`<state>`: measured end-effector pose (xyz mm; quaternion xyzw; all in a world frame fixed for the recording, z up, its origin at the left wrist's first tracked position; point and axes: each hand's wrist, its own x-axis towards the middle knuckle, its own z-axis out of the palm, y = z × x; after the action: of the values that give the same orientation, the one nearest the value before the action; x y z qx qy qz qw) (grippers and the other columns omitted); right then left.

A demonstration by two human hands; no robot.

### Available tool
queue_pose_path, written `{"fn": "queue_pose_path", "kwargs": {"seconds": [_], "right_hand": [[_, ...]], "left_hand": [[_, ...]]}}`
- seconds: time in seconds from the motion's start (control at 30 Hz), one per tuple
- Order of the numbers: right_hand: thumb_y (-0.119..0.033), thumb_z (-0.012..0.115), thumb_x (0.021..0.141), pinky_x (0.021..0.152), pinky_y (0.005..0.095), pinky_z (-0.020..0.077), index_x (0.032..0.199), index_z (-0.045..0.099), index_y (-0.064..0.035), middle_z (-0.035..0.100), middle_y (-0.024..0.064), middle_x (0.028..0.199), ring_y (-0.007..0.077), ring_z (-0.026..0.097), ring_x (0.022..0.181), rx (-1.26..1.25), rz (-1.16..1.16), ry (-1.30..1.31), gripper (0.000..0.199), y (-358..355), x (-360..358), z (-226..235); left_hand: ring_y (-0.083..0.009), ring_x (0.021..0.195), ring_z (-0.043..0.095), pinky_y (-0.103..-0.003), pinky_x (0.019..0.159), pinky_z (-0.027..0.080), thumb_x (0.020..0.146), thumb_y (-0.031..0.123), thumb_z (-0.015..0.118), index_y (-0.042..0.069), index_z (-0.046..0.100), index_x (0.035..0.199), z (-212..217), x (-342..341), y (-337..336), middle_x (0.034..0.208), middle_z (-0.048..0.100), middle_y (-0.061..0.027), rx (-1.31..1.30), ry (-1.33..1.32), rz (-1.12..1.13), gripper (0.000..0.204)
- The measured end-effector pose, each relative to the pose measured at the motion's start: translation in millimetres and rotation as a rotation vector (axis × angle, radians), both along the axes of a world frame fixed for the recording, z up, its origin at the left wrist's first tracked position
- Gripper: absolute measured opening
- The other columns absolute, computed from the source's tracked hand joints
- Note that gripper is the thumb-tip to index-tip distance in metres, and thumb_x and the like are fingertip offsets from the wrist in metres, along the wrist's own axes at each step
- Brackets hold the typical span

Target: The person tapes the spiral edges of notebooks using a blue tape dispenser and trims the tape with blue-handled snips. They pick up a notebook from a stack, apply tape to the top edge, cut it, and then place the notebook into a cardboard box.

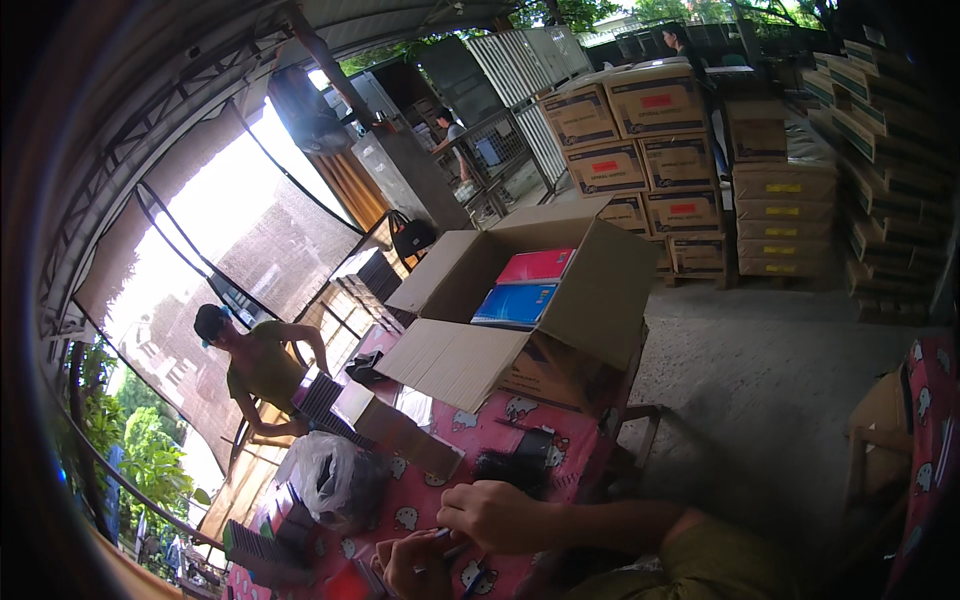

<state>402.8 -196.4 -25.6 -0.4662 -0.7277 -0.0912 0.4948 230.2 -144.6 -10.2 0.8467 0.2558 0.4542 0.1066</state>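
2 hands (505, 515) (415, 562), small item (443, 534) between, mostly hidden

Watching from my remote post, I have my right hand (498, 515) low in view, its back turned up, the knuckles bent and the fingers curled inward toward the left. My right forearm (620, 524) extends almost level behind it, bare up to a loose olive sleeve (735, 560) at the lower right. My left hand (418, 562) sits just below and to the left, close beside the right one, its fingers bent; the wrist is out of view, and how firmly either hand closes I can't make out
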Motion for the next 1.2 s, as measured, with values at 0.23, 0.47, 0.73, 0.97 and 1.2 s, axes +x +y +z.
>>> {"fn": "queue_pose_path", "kwargs": {"seconds": [0.23, 0.47, 0.73, 0.97, 1.2], "right_hand": [[-0.015, 0.065, 0.079, 0.071, 0.0389, 0.0507, 0.091, 0.055, -0.0036, 0.055, 0.0126, 0.089, 0.0292, 0.061, 0.082, -0.048, 0.074, 0.168, 0.019, -20.2, 37.2, -10.0], [-0.019, 0.065, 0.081, 0.072, 0.0377, 0.0458, 0.089, 0.058, -0.0061, 0.054, 0.007, 0.086, 0.0251, 0.058, 0.086, -0.109, 0.018, 0.078, 0.017, -28.9, 46.9, -15.2], [-0.011, 0.066, 0.076, 0.077, 0.0371, 0.0439, 0.087, 0.059, -0.0057, 0.056, 0.0053, 0.088, 0.0251, 0.056, 0.088, -0.156, 0.003, 0.114, 0.013, -29.8, 51.6, -28.2], [-0.01, 0.064, 0.075, 0.075, 0.0392, 0.0452, 0.085, 0.057, -0.0049, 0.056, 0.0096, 0.087, 0.0276, 0.057, 0.086, -0.147, 0.038, 0.157, 0.013, -28.5, 53.3, -31.1], [-0.015, 0.061, 0.08, 0.074, 0.0398, 0.0462, 0.082, 0.057, -0.0052, 0.056, 0.0114, 0.084, 0.0292, 0.059, 0.083, -0.144, 0.017, 0.229, 0.011, -26.0, 39.1, -20.9]], "left_hand": [[-0.0163, 0.067, 0.056, -0.027, 0.06, 0.043, 0.069, 0.002, 0.072, 0.007, 0.065, 0.081, -12.6, 34.5, -14.9, 0.079, 0.062, -0.0057, 0.001, -0.015, 0.111, 0.014], [-0.0181, 0.077, 0.061, -0.031, 0.068, 0.05, 0.078, 0.003, 0.073, 0.001, 0.065, 0.089, -13.1, 45.9, -30.2, 0.087, 0.059, -0.0089, -0.023, 0.113, 0.144, 0.013], [-0.0188, 0.078, 0.065, -0.03, 0.07, 0.053, 0.08, 0.002, 0.071, 0.0, 0.063, 0.094, -28.4, 50.6, -30.0, 0.088, 0.061, -0.009, -0.283, 0.022, 0.101, 0.016], [-0.0214, 0.079, 0.066, -0.031, 0.07, 0.054, 0.08, 0.001, 0.07, 0.0, 0.064, 0.094, -21.9, 54.1, -32.4, 0.091, 0.063, -0.0111, -0.194, 0.094, 0.083, 0.016], [-0.0218, 0.078, 0.066, -0.031, 0.071, 0.054, 0.078, 0.001, 0.071, 0.002, 0.064, 0.096, -24.5, 44.7, -27.0, 0.091, 0.062, -0.0109, -0.305, 0.027, 0.085, 0.019]]}}
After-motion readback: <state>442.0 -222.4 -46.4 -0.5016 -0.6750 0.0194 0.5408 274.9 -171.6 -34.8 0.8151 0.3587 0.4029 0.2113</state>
